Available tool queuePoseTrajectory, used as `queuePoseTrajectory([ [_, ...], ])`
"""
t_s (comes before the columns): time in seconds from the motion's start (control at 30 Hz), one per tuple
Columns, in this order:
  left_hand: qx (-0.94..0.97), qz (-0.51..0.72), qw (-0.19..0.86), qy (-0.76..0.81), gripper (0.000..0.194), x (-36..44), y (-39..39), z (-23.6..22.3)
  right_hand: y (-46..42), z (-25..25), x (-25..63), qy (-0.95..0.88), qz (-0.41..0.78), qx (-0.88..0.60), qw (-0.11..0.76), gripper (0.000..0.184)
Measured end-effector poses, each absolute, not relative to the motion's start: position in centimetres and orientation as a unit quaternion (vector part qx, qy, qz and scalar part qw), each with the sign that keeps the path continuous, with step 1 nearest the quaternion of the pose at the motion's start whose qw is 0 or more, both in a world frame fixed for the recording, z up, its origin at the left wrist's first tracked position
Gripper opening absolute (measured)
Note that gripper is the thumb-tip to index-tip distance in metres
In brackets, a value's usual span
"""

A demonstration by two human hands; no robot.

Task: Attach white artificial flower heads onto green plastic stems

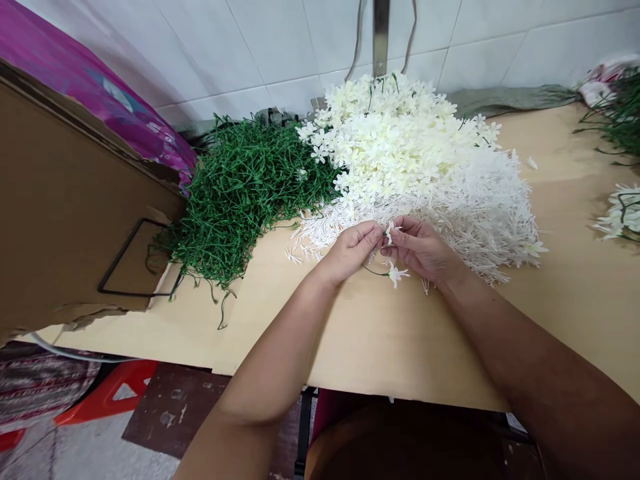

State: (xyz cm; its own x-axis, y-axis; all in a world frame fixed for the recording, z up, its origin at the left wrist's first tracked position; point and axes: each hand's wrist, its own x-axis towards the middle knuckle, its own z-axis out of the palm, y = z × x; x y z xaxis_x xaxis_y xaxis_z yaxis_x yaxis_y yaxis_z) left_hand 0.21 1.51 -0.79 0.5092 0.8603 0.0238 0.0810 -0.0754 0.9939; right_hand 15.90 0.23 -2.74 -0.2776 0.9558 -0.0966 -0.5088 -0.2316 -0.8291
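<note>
Two bare forearms point(280, 353) reach over the near edge of the surface point(370, 340), and the person's hands meet well in from that edge, just in front of the heaps. From where I stand, the left hand point(353, 250) has its thumb and forefinger pinched together on a green-stemmed sprig, though the grip itself is mostly hidden; the right hand point(423, 248), its fingers curled in close, is nipping a small white blossom point(390, 232) between the two. Below them a thin green stem point(373, 270) curves out to a second white flower point(397, 274), hanging just over the surface. Behind the hands spreads a heap of fine white strands point(490, 213), and beyond it, toward the far edge by the tiled wall point(240, 47), a mound of white flowers point(395, 140). Left of these, touching them, lies a tangled pile of green stems point(240, 187). Nearer the surface's left end stands a cardboard box point(75, 200), with a black wire frame point(135, 260) against it. Well off to the right sit more white flowers and greenery point(623, 113).
</note>
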Motion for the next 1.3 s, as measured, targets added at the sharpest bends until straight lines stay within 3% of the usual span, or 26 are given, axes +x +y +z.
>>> queuePoseTrajectory([
  [0.77, 0.642, 0.304, 0.61, 0.349, 0.055, 0.2, 2.0, -2.2, 0.5, -3.2, 16.1, -0.397, 0.729, -0.324, 0.455, 0.039],
  [0.97, 0.585, 0.335, 0.645, 0.359, 0.054, 0.8, 1.6, -1.8, 0.3, -2.6, 15.3, -0.383, 0.687, -0.368, 0.496, 0.044],
  [1.07, 0.582, 0.35, 0.642, 0.355, 0.053, 0.8, 1.6, -1.6, -0.1, -1.3, 15.1, -0.412, 0.63, -0.408, 0.517, 0.044],
  [1.17, 0.636, 0.361, 0.576, 0.365, 0.056, 0.5, 2.0, -1.7, -1.1, 1.1, 16.9, -0.482, 0.521, -0.463, 0.531, 0.041],
  [1.3, 0.691, 0.363, 0.49, 0.388, 0.056, -0.2, 2.7, -2.2, -3.6, 4.2, 22.9, -0.575, 0.222, -0.601, 0.509, 0.031],
])
